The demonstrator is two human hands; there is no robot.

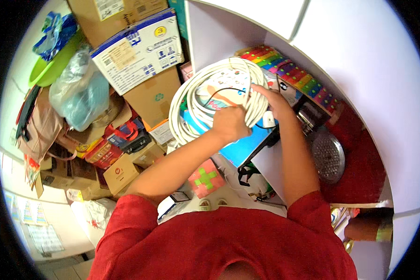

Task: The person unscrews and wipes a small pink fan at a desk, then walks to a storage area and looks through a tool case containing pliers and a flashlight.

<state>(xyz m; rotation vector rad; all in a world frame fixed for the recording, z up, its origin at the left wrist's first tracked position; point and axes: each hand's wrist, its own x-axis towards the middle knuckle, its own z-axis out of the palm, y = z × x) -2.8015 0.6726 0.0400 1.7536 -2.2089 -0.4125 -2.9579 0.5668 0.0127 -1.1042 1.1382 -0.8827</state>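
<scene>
A large coil of white cable [181, 105] lies over books and a blue flat item [247, 145] in an open cupboard compartment in front of me. My left hand [229, 123] is closed in a fist at the coil's lower inside, gripping its strands; the exact grip is hidden under the fingers. My right hand [271, 101] closes around the gathered strands on the coil's right side, one finger lying along them. A white plug-like piece [269, 119] hangs just below the right hand. A thin black cord [224, 89] crosses the middle of the coil.
Behind the coil lies a rainbow-coloured xylophone [291, 70]. A round perforated metal piece [328, 156] rests on the dark red shelf surface [359, 161] at right. Stacked cardboard boxes [154, 100], bags [81, 95] and a green basin [56, 65] crowd the left.
</scene>
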